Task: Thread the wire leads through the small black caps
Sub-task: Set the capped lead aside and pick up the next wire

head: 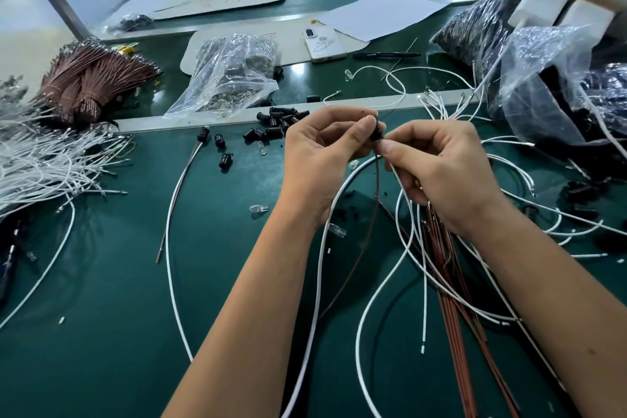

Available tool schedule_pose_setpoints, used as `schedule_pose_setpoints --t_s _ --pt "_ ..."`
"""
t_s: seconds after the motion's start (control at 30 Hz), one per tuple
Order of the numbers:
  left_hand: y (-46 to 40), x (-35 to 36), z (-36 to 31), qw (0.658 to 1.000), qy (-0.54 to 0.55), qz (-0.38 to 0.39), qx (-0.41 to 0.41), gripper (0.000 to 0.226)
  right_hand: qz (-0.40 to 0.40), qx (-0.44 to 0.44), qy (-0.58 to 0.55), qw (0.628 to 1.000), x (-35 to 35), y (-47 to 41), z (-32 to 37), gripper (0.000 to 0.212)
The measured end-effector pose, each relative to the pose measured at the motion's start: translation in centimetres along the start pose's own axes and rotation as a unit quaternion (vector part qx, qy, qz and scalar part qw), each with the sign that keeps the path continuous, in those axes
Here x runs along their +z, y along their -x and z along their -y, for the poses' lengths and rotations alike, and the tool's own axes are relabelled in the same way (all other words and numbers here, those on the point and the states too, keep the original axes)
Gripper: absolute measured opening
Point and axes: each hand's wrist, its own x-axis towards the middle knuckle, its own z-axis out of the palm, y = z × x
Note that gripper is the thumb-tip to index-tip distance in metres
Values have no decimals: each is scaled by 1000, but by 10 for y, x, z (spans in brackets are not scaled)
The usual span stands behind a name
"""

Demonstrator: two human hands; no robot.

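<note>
My left hand (325,153) pinches a small black cap (376,132) between thumb and fingers above the green table. My right hand (437,166) pinches the wire leads right below the cap: a brown wire (373,200) and a white wire (325,248) hang down from it toward me. A pile of loose black caps (278,122) lies just behind my left hand. More brown wires (451,282) and white wires (400,275) lie under my right forearm. One finished cap with wires (203,132) lies to the left.
A heap of white leads (44,159) and brown wire bundles (88,78) fill the left. Clear bags (230,75) sit behind, bags of black parts (559,85) at right. A phone (324,44), a pen (383,55) and small clear bulbs (259,208) lie around.
</note>
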Motion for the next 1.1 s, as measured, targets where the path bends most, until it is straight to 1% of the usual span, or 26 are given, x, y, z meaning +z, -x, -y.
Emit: schedule_pose_setpoints --t_s 0.13,0.33,0.6,0.8,0.9,0.93,1.03,1.1 --pt "0 3 0 1000 0 -24 -9 1 7 12 -3 1000 0 -1 2 18" --pt "0 7 4 997 -18 -71 -25 9 6 29 23 999 -1 -2 1 15" --pt "0 8 2 995 -31 -90 -38 16 9 42 25 999 0 -2 1 15" --pt "0 9 5 996 -22 -83 -35 11 4 34 28 999 0 -2 -2 15" --pt "0 8 5 998 -4 -56 -38 7 -8 21 26 999 -1 -2 -5 16" --pt "1 8 6 998 -5 -45 -38 9 -12 18 27 999 -3 -3 -6 17" --pt "1 5 7 999 -29 -38 -21 23 -5 -1 45 999 -6 -4 -8 16" --pt "1 5 6 999 -21 -36 -7 24 -5 -18 60 998 -6 -4 -9 14"
